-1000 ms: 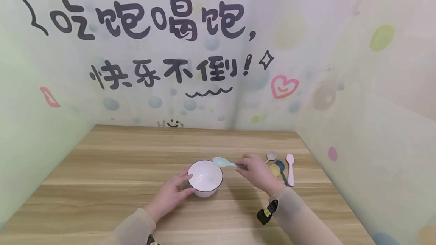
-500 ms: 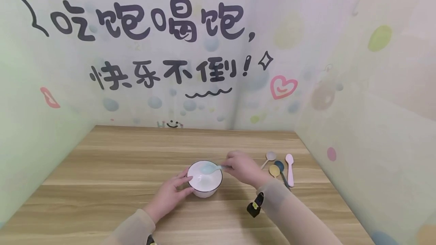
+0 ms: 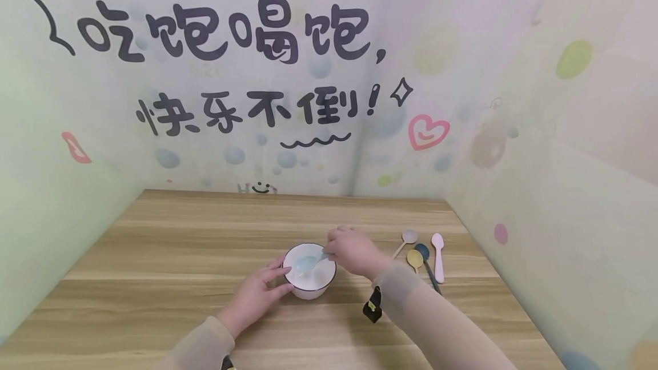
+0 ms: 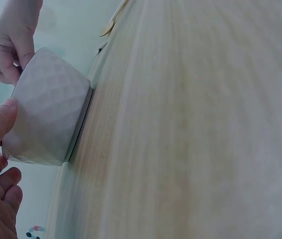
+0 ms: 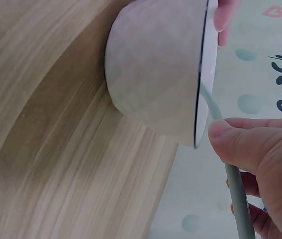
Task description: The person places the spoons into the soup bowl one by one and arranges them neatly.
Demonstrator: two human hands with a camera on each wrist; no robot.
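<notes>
A white bowl (image 3: pixel 309 293) with a dark rim stands upright on the wooden table. At its left side my left hand (image 3: pixel 259 290) holds it, thumb on the near outer side and a fingertip over the rim. The left wrist view shows the faceted outside of the bowl (image 4: pixel 48 107) between that hand and my other one. My right hand (image 3: pixel 354 251) pinches a light blue spoon (image 3: pixel 307 264) by its handle at the bowl's right rim. The spoon's head is down inside the bowl; in the right wrist view the wall hides it, and the handle (image 5: pixel 236 194) slants past my thumb.
Several spoons lie to the right: a greyish one (image 3: pixel 409 236), a yellow one (image 3: pixel 414 258), a dark blue one (image 3: pixel 422 251) and a pink one (image 3: pixel 438 256). Walls with printed writing and coloured spots enclose the table's back and sides.
My right hand has moved left with the light blue spoon, from beside the rim to over it. The spoon's head has gone down into the bowl. My left hand and the bowl stay put.
</notes>
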